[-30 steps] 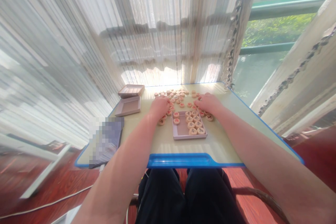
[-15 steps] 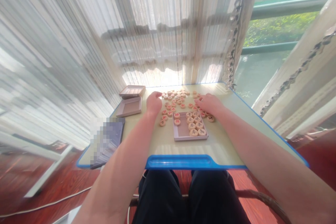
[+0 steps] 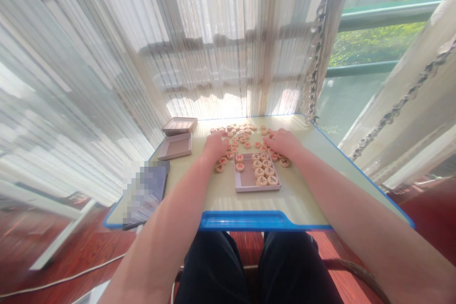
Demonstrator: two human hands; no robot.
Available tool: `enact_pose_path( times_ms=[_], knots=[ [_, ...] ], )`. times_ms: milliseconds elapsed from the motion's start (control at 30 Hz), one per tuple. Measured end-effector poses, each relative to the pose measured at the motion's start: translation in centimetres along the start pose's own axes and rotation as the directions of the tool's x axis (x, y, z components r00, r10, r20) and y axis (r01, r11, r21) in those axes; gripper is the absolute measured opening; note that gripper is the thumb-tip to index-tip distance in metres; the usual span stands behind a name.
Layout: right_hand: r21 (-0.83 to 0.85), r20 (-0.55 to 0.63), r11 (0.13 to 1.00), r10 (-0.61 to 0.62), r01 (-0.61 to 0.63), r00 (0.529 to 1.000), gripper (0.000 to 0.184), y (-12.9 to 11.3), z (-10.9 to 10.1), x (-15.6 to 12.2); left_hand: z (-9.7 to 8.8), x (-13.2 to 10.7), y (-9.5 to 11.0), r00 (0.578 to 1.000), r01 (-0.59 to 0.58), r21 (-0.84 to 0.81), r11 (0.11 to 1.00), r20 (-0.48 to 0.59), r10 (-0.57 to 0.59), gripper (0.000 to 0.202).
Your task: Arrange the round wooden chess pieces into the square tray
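Round wooden xiangqi pieces [image 3: 247, 145] with red or black characters lie scattered over the far middle of the table. My left hand [image 3: 215, 146] is among those on the left, its fingers bent and apart, thumb side close to some red pieces. Over the right part of the spread, my right hand [image 3: 285, 142] reaches down with loosely bent fingers; its fingertips are close to or touching pieces. I see no piece lifted in either hand. Between my forearms stands a shallow box [image 3: 245, 181], with several black pieces in two columns at its right and two red pieces at upper left.
Two more shallow box parts, an upper one [image 3: 180, 124] and a lower one [image 3: 175, 146], rest at the table's far left. A dark flat object [image 3: 156, 185], partly pixelated, lies at the left edge. A blue tray groove [image 3: 245, 220] runs along the near edge. Curtains [image 3: 221, 47] hang behind.
My left hand has moved right, from the left side of the pieces in among them. My right hand stays in nearly the same place. The pieces in the box are unchanged.
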State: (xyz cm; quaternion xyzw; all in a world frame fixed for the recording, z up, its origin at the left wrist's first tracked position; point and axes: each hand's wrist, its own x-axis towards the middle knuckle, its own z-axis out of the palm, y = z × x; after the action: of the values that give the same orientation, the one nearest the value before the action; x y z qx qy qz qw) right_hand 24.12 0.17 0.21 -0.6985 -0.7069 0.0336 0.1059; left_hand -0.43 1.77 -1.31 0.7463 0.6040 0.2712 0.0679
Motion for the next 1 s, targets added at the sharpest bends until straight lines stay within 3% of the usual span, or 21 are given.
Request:
enact_pose_path(
  times_ms=[100,167,300,367,467,567,667,867,1000],
  knots=[
    [0.009,0.003,1.0,0.007,-0.007,1.0,0.052,0.1,0.0,0.0,0.0,-0.1,0.2,0.996,-0.088,0.019,0.996,0.025,0.088,0.034],
    [0.008,0.004,1.0,0.004,-0.004,1.0,0.051,0.1,0.0,0.1,-0.2,-0.3,0.3,0.996,-0.085,0.004,0.996,0.014,0.085,0.036],
    [0.0,-0.001,1.0,0.004,-0.004,1.0,0.051,0.1,0.0,0.1,-1.8,-0.3,0.5,0.987,0.13,0.025,0.991,-0.096,-0.127,0.039],
    [0.011,0.0,1.0,0.007,-0.007,1.0,0.051,0.0,0.0,0.0,-2.8,-0.4,0.9,0.976,0.216,0.07,0.974,-0.055,-0.213,0.033],
    [0.036,0.01,0.999,0.015,-0.015,1.0,0.05,-0.2,-0.2,-0.3,-3.8,-0.8,2.0,0.939,0.306,0.207,0.929,0.094,-0.33,0.04],
    [0.047,0.014,0.999,0.026,-0.026,1.0,0.052,-0.3,-0.3,-0.3,-4.0,-1.4,3.1,0.905,0.281,0.316,0.906,0.227,-0.36,0.035],
    [0.043,0.015,0.999,0.029,-0.029,0.999,0.053,-0.3,-0.2,-0.2,-3.9,-1.7,3.5,0.892,0.244,0.345,0.906,0.287,-0.349,0.031],
    [0.039,0.02,0.999,0.031,-0.032,0.999,0.051,-0.3,-0.2,-0.2,-3.7,-1.3,3.2,0.895,0.234,0.378,0.896,0.277,-0.351,0.028],
    [0.043,0.019,0.999,0.022,-0.023,1.0,0.051,-0.4,-0.2,-0.2,-3.7,-1.2,3.1,0.921,0.237,0.349,0.907,0.218,-0.324,0.031]
  ],
)
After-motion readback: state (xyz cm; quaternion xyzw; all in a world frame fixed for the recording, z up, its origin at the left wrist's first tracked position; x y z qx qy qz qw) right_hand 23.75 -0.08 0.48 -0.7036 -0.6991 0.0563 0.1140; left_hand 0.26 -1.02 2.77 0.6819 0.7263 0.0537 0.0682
